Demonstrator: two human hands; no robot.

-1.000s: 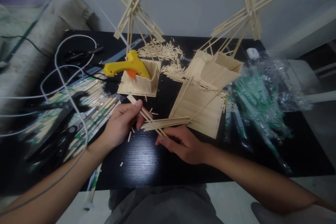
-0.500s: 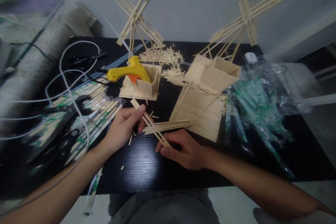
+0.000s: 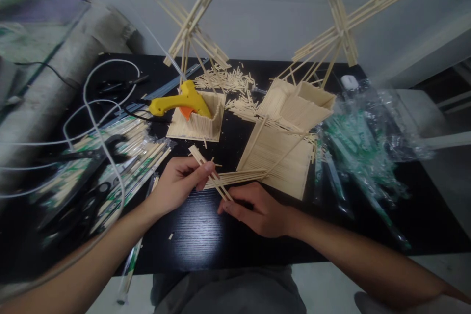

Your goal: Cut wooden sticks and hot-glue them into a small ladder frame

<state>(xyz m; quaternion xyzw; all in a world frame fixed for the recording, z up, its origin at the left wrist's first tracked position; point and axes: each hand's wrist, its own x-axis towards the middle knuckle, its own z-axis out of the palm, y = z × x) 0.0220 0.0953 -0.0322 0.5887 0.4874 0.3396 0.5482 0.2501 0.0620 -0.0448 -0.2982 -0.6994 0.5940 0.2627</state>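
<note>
— Where are the sticks?
— Just above the tabletop. The left hand pinches their middle. The right hand, fingers curled, pinches their bottom end.
— Strong?
— Probably light, thin and easy to snap. Hold them softly, mid-way.
— Boxes?
— The little stick box holds a yellow glue gun.

Two hands — two stick crosses — one glue gun
</note>
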